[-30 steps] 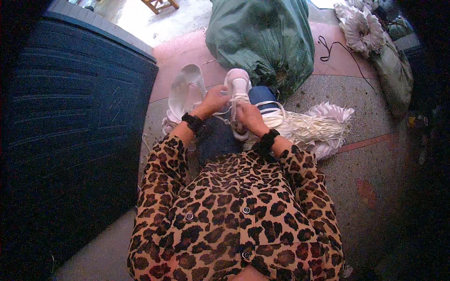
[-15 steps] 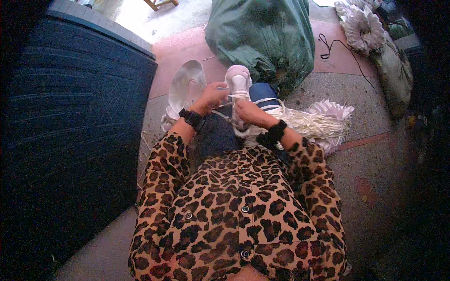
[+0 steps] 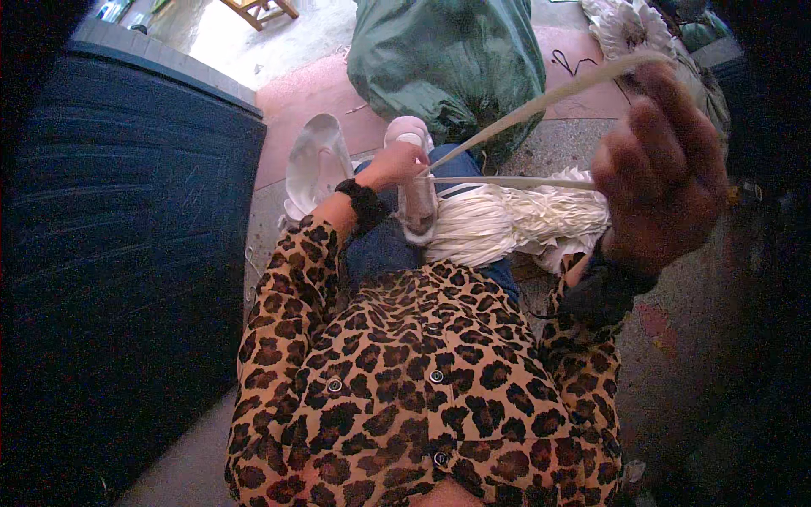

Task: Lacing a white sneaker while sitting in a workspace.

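Observation:
A pale pink and white shoe [image 3: 419,211] rests on my legs, toe pointing away from me. My left hand [image 3: 395,166] is closed at the shoe's upper, where the lace passes; its fingertips are partly hidden. Raised far out to the right, my right hand [image 3: 663,165] is closed on a cream shoelace [image 3: 549,97]. Two strands of the lace stretch taut from the shoe to that hand. A thick bundle of white laces [image 3: 481,224] lies across my right thigh, beside the shoe.
A white, oblong, hollow thing [image 3: 317,165] stands left of the shoe. Ahead is a big green sack [image 3: 448,68]. A dark blue panel [image 3: 135,194] rises at the left. White ruffled pieces [image 3: 625,29] lie at the far right, and a wooden stool [image 3: 258,10] stands at the back.
My right hand has swung up and right from the shoe, drawing the lace out long. My left hand stays at the shoe. The whole view has shifted slightly.

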Available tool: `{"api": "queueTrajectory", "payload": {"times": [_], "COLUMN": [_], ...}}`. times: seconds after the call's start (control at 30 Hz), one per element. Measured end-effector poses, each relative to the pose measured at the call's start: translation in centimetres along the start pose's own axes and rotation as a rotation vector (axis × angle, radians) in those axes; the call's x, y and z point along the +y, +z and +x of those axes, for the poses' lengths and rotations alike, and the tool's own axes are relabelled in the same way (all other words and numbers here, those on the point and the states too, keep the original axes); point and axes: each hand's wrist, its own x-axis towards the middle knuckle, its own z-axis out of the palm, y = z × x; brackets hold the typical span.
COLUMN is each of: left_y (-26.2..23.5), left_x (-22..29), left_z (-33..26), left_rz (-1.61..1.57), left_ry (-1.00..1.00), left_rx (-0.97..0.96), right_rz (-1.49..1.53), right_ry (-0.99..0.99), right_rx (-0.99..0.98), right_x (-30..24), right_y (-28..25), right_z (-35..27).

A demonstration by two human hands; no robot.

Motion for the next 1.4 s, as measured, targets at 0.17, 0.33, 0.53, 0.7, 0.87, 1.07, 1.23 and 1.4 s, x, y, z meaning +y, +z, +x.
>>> {"api": "queueTrajectory", "payload": {"times": [0.17,0.33,0.53,0.7,0.87,1.07,1.23,1.4], "left_y": [0.9,3.1,4.5,5.2,1.0,2.5,1.6,0.0], "left_x": [0.0,-2.5,-3.4,-7.0,-4.1,-6.8,-4.0,-3.8], "left_z": [1.6,3.9,6.8,9.1,2.7,-2.4,-2.4,-2.4], "left_rz": [0.304,0.391,0.313,0.191,-0.206,-0.324,-0.157,-0.045], "left_ry": [0.172,0.329,0.207,0.34,0.16,0.001,0.11,0.109], "left_rx": [-0.144,-0.115,-0.326,-0.247,-0.107,-0.09,-0.168,-0.263], "right_rz": [0.06,0.141,0.346,0.294,0.233,-0.031,-0.434,-0.778], "right_ry": [0.08,0.085,0.124,0.12,0.046,0.044,-0.022,0.055], "right_rx": [0.045,0.223,-0.033,-0.126,-0.133,0.278,0.641,0.875], "right_x": [1.8,3.8,3.8,0.9,-2.8,-3.1,-5.8,-6.1], "right_y": [0.0,1.2,1.9,4.1,0.4,0.2,-3.3,-10.2], "right_z": [1.1,1.7,2.5,3.7,1.8,1.2,-2.0,-2.8]}}
